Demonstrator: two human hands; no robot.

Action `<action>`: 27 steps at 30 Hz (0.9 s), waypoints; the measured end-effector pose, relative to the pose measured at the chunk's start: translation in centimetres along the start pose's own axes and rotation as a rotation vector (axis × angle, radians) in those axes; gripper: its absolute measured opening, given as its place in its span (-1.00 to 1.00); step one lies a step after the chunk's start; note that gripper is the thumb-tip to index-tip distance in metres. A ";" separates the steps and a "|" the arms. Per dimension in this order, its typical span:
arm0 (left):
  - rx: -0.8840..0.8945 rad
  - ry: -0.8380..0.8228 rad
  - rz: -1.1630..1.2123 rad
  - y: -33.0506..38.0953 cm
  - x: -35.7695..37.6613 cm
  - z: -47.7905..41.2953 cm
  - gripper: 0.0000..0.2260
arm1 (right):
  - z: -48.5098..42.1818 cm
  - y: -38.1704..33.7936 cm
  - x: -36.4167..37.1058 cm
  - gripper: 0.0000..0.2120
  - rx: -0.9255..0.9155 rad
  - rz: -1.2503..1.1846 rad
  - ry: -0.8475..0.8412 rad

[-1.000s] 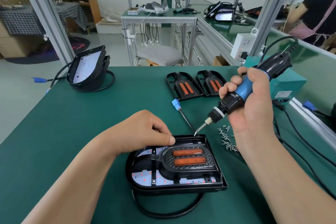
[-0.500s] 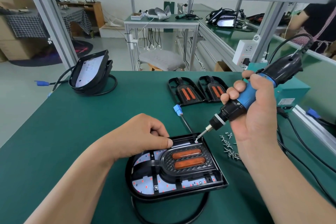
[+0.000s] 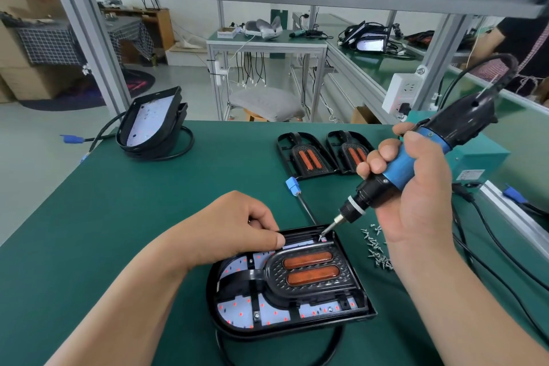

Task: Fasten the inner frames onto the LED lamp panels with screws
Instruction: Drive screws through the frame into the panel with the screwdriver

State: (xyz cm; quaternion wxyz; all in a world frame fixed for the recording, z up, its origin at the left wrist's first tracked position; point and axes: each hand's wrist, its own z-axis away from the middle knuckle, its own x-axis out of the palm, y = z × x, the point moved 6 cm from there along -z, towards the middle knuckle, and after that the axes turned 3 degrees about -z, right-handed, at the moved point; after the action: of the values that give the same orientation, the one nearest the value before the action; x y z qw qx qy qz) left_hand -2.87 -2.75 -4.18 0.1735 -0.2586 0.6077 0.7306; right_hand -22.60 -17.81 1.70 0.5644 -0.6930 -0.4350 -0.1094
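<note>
The panel (image 3: 214, 303), a black housing, lies flat near the table's (image 3: 118, 217) front edge. Inside it sit the LED board and the frame (image 3: 309, 272) with two orange lenses. At far left, a stack (image 3: 151, 125) of housings leans tilted.

The left hand (image 3: 234, 229) has curled fingers at the panel's far rim, with the thumb pressed on it. The right hand (image 3: 416, 196) wraps tightly round the driver (image 3: 401, 166), which is tilted with its bit tip at the frame's far right corner.

Screws (image 3: 377, 249) lie loose just right of the panel, under the right wrist. Two spare frames (image 3: 306, 157) lie further back. Bare cloth stretches left of the panel, and cables (image 3: 490, 246) run along the right edge.
</note>
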 end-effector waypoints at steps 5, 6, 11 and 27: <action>-0.003 0.001 0.006 0.0 0.0 0.0 -0.79 | 0.2 -0.2 0.5 -0.88 -0.018 0.027 -0.048; -0.004 0.001 0.006 0.0 0.0 0.0 -0.79 | 0.2 -0.3 0.6 -0.88 -0.020 0.032 -0.063; -0.005 -0.002 0.008 0.0 0.0 0.0 -0.78 | 0.3 -0.4 0.9 -0.89 -0.019 0.028 -0.129; -0.012 0.013 -0.009 -0.1 0.5 0.0 -0.84 | 0.4 0.0 1.5 -0.86 -0.009 0.068 -0.193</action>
State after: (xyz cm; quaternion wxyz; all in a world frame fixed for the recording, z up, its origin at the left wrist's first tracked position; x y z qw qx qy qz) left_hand -3.21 -2.80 -4.56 0.1715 -0.2671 0.6030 0.7318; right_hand -21.81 -16.77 2.57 0.5201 -0.7173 -0.4629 -0.0251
